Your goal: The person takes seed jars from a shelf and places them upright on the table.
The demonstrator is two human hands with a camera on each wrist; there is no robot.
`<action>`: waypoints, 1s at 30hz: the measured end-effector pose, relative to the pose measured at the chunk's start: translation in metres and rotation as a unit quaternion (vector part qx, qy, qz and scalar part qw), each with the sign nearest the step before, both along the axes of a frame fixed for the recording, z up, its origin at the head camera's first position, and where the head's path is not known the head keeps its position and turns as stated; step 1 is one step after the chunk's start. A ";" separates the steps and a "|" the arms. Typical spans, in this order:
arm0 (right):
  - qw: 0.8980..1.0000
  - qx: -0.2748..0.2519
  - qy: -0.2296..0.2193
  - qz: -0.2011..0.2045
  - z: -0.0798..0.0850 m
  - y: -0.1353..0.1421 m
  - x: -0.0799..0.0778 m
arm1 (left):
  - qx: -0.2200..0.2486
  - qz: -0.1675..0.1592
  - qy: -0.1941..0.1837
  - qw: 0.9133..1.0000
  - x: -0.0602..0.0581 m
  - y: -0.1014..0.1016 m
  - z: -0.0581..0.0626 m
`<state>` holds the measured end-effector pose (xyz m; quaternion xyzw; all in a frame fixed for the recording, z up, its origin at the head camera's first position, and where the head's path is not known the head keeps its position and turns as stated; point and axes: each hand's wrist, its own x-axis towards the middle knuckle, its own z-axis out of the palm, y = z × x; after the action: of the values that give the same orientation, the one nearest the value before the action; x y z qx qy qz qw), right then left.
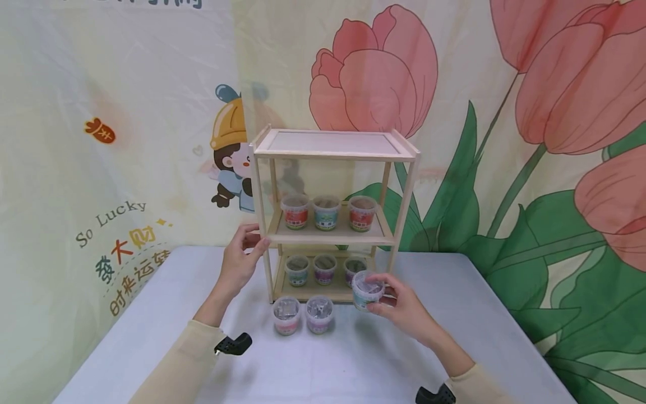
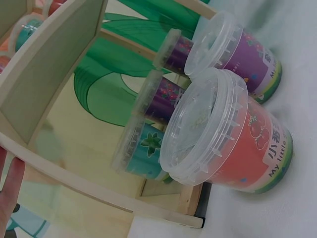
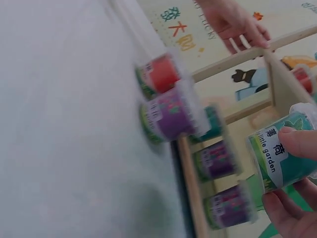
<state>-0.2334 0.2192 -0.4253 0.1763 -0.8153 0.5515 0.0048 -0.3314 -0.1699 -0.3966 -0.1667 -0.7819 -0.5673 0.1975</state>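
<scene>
My right hand [image 1: 404,308] holds a small teal plastic cup [image 1: 367,292] with a clear lid, thumb on one side and fingers on the other. In the right wrist view this teal cup [image 3: 282,153] shows a "little garden" label. My left hand [image 1: 239,261] grips the left front post of a small wooden shelf rack [image 1: 330,239] at its middle shelf. On the table before the rack stand a red-pink cup [image 1: 286,317] and a purple cup [image 1: 319,315]. The bottom shelf bears a teal cup [image 1: 296,271] and two purple cups [image 1: 324,270], one partly hidden behind the held cup.
On the middle shelf stand a red cup [image 1: 295,213], a teal cup [image 1: 326,214] and another red cup [image 1: 362,214]. The rack's top board [image 1: 333,143] is pale. A white cloth covers the table [image 1: 444,292]; a printed curtain [image 1: 166,112] hangs behind.
</scene>
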 end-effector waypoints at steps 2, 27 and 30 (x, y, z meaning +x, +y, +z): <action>1.000 -0.002 -0.010 0.001 -0.011 -0.002 -0.003 | 0.003 0.003 -0.002 1.000 0.001 -0.001 0.000; 0.999 0.037 -0.022 -0.013 -0.060 -0.026 -0.017 | -0.001 -0.002 -0.004 1.000 0.000 0.001 0.001; 0.999 0.049 -0.017 -0.008 -0.063 -0.029 -0.019 | 0.000 -0.001 -0.007 1.000 0.001 0.000 0.001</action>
<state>-0.2523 0.1907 -0.4888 0.1607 -0.8425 0.5140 -0.0133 -0.3308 -0.1703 -0.3961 -0.1636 -0.7833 -0.5683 0.1914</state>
